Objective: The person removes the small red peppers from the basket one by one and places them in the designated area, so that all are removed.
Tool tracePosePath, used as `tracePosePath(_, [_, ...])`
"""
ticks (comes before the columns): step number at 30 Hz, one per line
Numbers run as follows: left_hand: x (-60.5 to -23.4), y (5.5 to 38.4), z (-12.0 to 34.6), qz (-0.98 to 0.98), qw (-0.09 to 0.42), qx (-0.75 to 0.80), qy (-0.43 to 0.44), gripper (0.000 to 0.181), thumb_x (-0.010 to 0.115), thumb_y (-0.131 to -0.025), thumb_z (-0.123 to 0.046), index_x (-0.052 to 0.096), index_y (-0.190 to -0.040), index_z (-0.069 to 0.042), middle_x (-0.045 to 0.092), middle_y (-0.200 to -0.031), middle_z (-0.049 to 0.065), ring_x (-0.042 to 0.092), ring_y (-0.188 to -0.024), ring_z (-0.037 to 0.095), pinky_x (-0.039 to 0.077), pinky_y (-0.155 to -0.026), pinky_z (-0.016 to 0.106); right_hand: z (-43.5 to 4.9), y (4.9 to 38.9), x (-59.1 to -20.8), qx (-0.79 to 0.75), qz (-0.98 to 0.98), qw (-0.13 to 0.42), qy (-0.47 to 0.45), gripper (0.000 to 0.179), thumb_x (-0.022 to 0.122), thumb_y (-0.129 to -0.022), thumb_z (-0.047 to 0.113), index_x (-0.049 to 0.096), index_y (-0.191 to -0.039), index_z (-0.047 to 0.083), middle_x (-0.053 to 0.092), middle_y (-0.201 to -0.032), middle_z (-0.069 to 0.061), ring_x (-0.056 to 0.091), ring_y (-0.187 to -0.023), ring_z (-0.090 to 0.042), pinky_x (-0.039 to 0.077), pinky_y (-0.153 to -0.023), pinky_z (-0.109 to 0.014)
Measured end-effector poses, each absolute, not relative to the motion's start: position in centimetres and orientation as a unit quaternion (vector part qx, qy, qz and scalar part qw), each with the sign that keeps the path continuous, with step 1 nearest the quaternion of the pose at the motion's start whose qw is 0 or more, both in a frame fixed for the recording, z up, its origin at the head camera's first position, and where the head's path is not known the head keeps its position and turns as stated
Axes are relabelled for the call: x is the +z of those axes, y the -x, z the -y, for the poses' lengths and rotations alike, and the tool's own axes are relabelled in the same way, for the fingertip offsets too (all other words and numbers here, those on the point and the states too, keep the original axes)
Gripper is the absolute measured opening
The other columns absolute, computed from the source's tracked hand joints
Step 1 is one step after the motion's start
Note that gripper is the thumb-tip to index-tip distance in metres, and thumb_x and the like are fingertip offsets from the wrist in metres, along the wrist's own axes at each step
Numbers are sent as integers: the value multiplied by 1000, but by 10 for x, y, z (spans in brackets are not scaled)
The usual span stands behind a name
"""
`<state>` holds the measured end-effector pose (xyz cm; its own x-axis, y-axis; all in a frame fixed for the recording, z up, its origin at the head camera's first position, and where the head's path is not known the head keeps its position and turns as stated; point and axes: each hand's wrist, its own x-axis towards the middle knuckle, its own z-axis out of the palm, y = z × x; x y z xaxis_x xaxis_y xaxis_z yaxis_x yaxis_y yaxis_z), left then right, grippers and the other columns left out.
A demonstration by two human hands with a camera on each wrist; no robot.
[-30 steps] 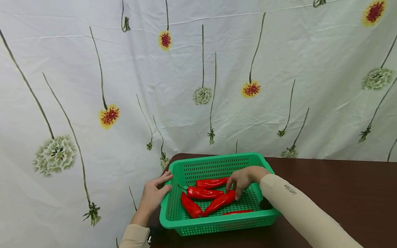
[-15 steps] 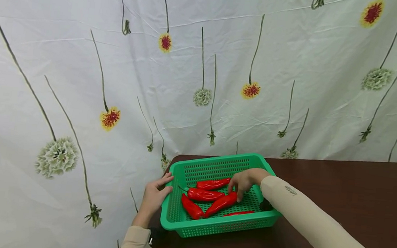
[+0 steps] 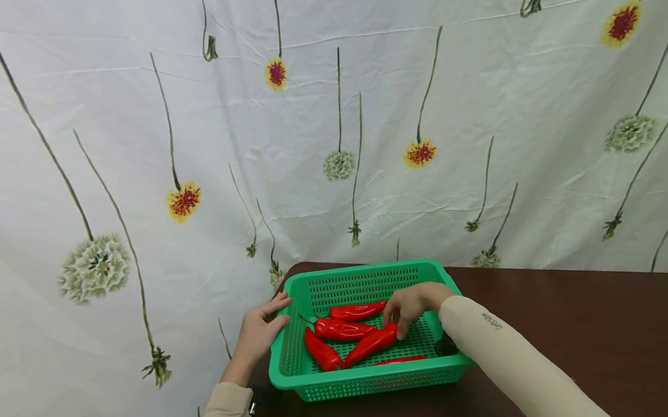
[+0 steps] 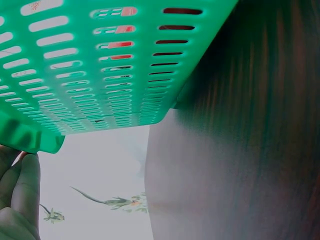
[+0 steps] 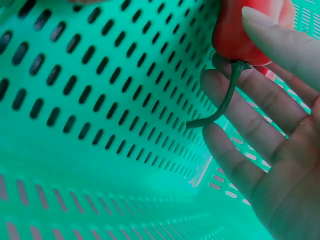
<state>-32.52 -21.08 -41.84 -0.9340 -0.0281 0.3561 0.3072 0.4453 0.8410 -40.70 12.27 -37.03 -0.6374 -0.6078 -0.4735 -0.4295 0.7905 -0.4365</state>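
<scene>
A green slotted plastic basket (image 3: 378,374) holds several long red chili peppers. My right hand (image 3: 413,302) reaches into it and pinches one chili pepper (image 3: 372,346) near its upper end. In the right wrist view, the thumb (image 5: 280,42) lies over that pepper's red body, and its curved green stem (image 5: 227,102) hangs in front of the fingers. Beside it lie another chili pepper (image 3: 343,330) with a thin stem, one chili pepper (image 3: 323,352) at the left and one (image 3: 358,310) behind. My left hand (image 3: 255,332) rests on the basket's left rim with fairly straight fingers.
The basket stands on a dark brown table (image 3: 586,353), close to its left end and back edge. A white cloth (image 3: 294,124) printed with flowers hangs right behind it. A slim part of one more red pepper (image 3: 400,360) shows behind the front wall.
Both hands stay nearly where they were. The right fingers and thumb have drawn closer round the upper end of the chili pepper. The view has shifted slightly.
</scene>
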Motion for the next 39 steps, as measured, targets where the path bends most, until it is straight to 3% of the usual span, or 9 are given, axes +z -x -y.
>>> tracePosePath(7, [-419, 326, 210, 834, 163, -520, 85, 40, 63, -91, -2, 66, -130, 0, 56, -145, 11, 44, -144, 29, 36, -117, 53, -130, 408, -370, -200, -878, 331, 282, 39, 77, -86, 9, 70, -124, 16, 68, -119, 0, 62, -109, -14, 54, -96, -35])
tracePosePath(14, [-419, 327, 211, 835, 161, -519, 81, 40, 63, -91, -2, 66, -131, -1, 56, -146, 11, 44, -144, 29, 35, -117, 53, -132, 408, -369, -209, -874, 339, 279, 44, 77, -87, 10, 68, -130, 12, 67, -124, -1, 61, -113, -15, 53, -99, -35])
tracePosePath(24, [-420, 327, 210, 836, 169, -514, 86, 39, 62, -90, -1, 67, -129, 1, 56, -145, 14, 44, -143, 33, 35, -116, 56, -132, 406, -365, -235, -866, 337, 286, 38, 76, -87, 8, 72, -123, 15, 70, -115, 1, 63, -105, -12, 54, -99, -39])
tracePosePath(39, [-417, 325, 208, 831, 161, -524, 90, 38, 63, -92, -2, 67, -130, 0, 56, -146, 13, 43, -144, 29, 37, -116, 51, -134, 402, -358, -247, -861, 330, 297, 30, 76, -87, 8, 75, -117, 12, 73, -109, 1, 65, -97, -11, 54, -97, -40])
